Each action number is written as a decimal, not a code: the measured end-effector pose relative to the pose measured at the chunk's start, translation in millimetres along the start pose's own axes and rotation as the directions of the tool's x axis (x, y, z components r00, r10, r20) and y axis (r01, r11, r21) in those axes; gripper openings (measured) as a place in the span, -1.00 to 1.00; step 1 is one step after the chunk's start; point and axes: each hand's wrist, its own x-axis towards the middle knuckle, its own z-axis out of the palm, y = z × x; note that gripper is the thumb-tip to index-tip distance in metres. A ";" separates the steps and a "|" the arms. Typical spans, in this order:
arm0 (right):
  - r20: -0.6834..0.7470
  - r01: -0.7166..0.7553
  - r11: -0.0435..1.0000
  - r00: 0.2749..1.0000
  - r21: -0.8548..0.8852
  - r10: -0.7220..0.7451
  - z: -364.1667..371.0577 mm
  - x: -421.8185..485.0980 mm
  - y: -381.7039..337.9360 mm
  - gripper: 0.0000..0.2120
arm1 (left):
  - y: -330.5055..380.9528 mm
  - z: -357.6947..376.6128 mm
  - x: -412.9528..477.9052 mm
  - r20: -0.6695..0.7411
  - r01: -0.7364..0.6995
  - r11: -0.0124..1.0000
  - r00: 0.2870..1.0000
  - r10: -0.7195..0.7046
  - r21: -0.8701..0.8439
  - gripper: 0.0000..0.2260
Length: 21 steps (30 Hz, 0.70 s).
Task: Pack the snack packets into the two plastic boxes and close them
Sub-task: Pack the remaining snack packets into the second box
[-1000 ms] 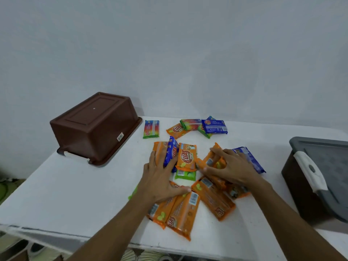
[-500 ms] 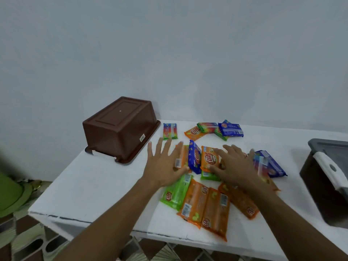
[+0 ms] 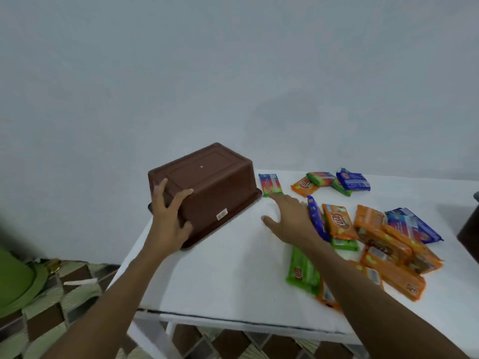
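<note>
The rigid, probably light box (image 3: 212, 182) is clasped at one corner by the left grip (image 3: 168, 224); its rim, just left of the empty, spread right grip (image 3: 290, 221), should be taken.

A white worktop (image 3: 220, 281) was set against a plain pale wall (image 3: 233, 73), while a brown-and-cream checkered tiled floor (image 3: 51, 330) was seen below it, partly covered at the left by a green object (image 3: 13, 281) of unclear kind.

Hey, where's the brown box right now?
In the head view, the brown box sits upside down at the table's far left, the left hand gripping its near end and a rainbow-striped packet just right of it.
</note>
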 end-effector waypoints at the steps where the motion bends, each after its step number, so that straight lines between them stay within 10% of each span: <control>1: -0.004 -0.030 0.997 1.000 0.066 0.030 4.5 0.8 -8.8 -0.32 | -14.3 -10.3 -7.6 0.001 0.010 0.997 1.000 -0.010 -0.080 -0.29; 7: 0.138 -0.106 0.944 0.988 0.312 0.065 37.2 -3.8 -51.9 -0.34 | -59.1 -36.7 -35.3 0.150 0.417 0.890 0.907 -0.394 -0.184 -0.37; 17: -0.226 0.130 0.560 0.968 0.818 0.105 -32.0 -20.8 -61.4 -0.47 | -19.5 -93.0 5.6 -0.110 0.139 0.847 0.968 -0.225 -0.513 -0.43; 21: -0.345 0.164 0.686 0.929 0.709 0.135 -61.6 -17.5 -61.8 -0.40 | 3.1 -97.6 27.0 -0.194 0.093 0.915 0.964 -0.182 -0.393 -0.56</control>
